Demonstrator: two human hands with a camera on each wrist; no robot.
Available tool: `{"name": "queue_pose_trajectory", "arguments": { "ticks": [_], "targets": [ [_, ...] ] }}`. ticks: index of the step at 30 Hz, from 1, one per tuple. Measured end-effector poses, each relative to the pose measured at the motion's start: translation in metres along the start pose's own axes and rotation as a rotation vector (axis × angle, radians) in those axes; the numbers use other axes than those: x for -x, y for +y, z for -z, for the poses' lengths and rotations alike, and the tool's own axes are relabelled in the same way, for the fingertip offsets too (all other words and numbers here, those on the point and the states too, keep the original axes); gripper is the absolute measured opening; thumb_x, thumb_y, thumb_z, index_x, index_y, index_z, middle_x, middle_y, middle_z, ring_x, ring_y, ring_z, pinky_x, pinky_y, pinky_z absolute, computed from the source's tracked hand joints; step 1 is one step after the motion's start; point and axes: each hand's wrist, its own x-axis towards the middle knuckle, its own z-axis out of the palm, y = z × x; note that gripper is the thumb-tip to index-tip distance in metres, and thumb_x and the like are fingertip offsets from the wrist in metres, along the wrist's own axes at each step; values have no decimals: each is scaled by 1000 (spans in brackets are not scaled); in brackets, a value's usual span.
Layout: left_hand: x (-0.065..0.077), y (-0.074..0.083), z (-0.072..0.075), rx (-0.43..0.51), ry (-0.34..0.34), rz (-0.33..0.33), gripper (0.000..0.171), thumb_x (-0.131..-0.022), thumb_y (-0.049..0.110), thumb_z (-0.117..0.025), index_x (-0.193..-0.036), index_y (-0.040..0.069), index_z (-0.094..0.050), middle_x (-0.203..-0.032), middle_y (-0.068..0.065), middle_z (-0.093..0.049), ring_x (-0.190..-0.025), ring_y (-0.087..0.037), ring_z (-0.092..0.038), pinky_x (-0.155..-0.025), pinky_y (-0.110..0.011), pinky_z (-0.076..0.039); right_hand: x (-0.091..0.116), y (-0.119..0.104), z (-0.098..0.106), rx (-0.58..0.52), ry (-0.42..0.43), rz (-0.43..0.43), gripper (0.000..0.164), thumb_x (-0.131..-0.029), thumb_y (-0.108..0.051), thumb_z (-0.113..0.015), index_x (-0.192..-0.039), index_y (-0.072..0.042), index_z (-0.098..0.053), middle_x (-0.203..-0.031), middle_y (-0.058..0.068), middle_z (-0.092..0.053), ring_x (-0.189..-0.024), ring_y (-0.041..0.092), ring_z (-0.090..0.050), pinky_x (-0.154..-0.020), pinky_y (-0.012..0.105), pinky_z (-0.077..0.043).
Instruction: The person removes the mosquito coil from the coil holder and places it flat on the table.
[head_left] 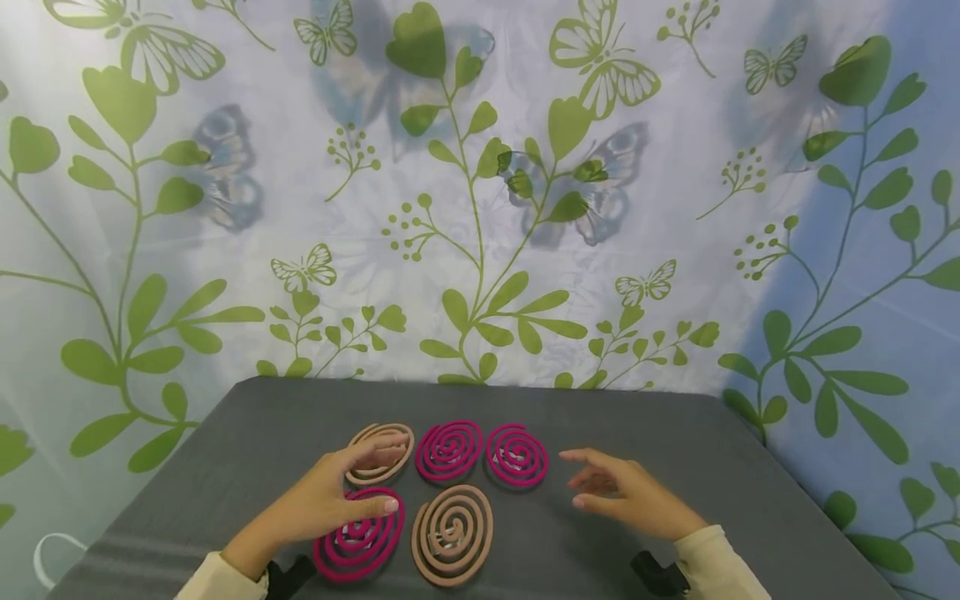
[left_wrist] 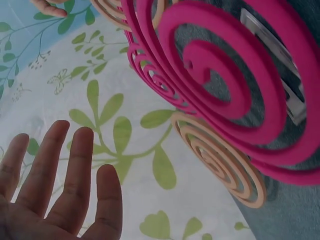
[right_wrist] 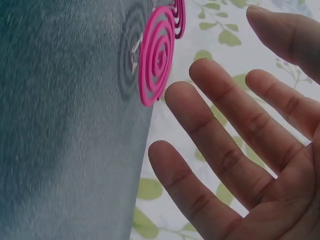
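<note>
Two magenta mosquito coils (head_left: 448,450) (head_left: 517,454) and a tan one stand in the back row on the dark grey table. In front are a magenta coil (head_left: 341,577) at left and another tan coil (head_left: 453,533). My left hand (head_left: 318,502) hovers over the front magenta coil, fingers spread and holding nothing; it partly hides that coil and the back tan coil (left_wrist: 215,162). To the right of the coils my right hand (head_left: 633,497) is held in the air, palm inward, fingers loosely extended and holding nothing. Small metal stands (left_wrist: 272,60) show beneath the coils.
The grey table (head_left: 300,408) reaches back to a white curtain (head_left: 360,208) printed with green leaves and butterflies. A white loop (head_left: 45,554) lies beyond the table's left edge. Dark wrist straps (head_left: 660,575) show below both hands.
</note>
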Motion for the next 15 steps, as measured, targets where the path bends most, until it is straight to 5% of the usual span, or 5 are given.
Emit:
{"name": "queue_pose_trajectory", "arguments": {
  "ticks": [15],
  "targets": [
    [-5, 10, -16, 102, -141, 88, 66, -100, 21, -81, -159, 9, -53, -150, -10, -65, -139, -30, -59, -110, -51, -49, -20, -5, -22, -303, -50, 41, 53, -105, -5, -71, -151, 12, -52, -122, 33, -71, -108, 29, -76, -94, 31, -60]
  ]
}}
